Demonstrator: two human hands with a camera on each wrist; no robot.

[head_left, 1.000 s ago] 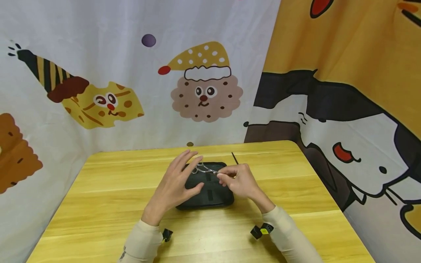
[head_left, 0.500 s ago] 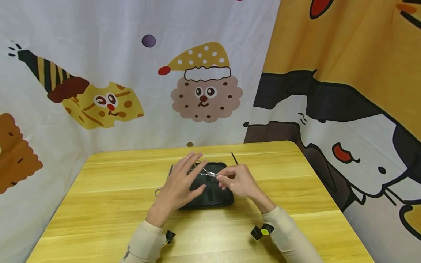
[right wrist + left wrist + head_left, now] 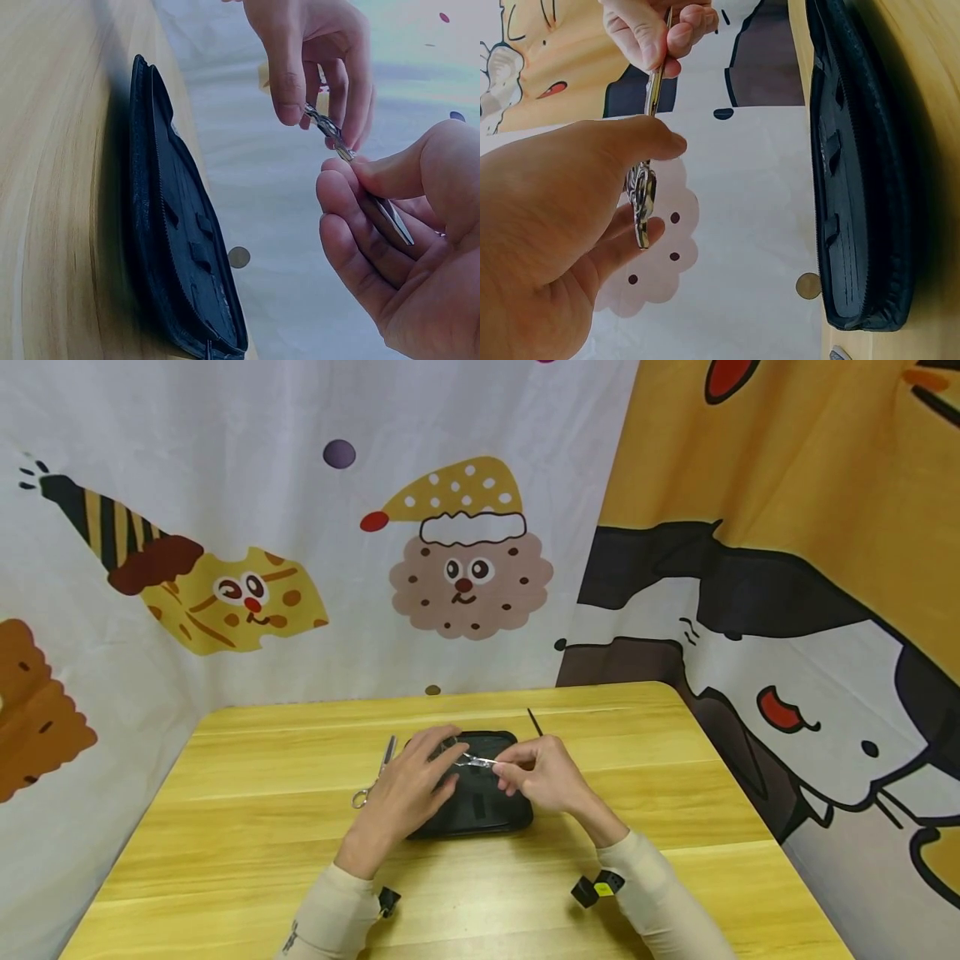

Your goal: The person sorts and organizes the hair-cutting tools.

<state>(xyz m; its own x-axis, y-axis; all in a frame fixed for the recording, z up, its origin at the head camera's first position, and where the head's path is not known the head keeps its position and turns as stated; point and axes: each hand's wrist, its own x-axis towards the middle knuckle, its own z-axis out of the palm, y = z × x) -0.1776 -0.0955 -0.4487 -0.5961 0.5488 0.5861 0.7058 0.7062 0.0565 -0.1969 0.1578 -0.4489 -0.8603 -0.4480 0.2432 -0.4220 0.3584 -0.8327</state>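
Over an unzipped black case [image 3: 498, 810] with elastic loops, my right hand [image 3: 550, 774] pinches silver scissors [image 3: 478, 762] by the blades. The blade tips run along its palm in the right wrist view. The ornate handles [image 3: 643, 195] point left, toward my left hand [image 3: 401, 793]. In the left wrist view, that hand's thumb crosses in front of the scissors and its other fingers lie behind the handles. Its fingers are spread loosely around them, not closed tight. Another pair of scissors [image 3: 386, 757] lies on the table, left of the case, partly hidden by my left hand.
A thin black stick-like item [image 3: 534, 721] lies behind the case at the right. The wooden table [image 3: 247, 827] ends at a printed curtain [image 3: 285, 527] at the back, with more curtain along the right side.
The held scissors have tilted slightly, handles lower. My left hand has come closer with its fingers drawing in around the handles, exposing the other scissors on the table. My right hand stays in place.
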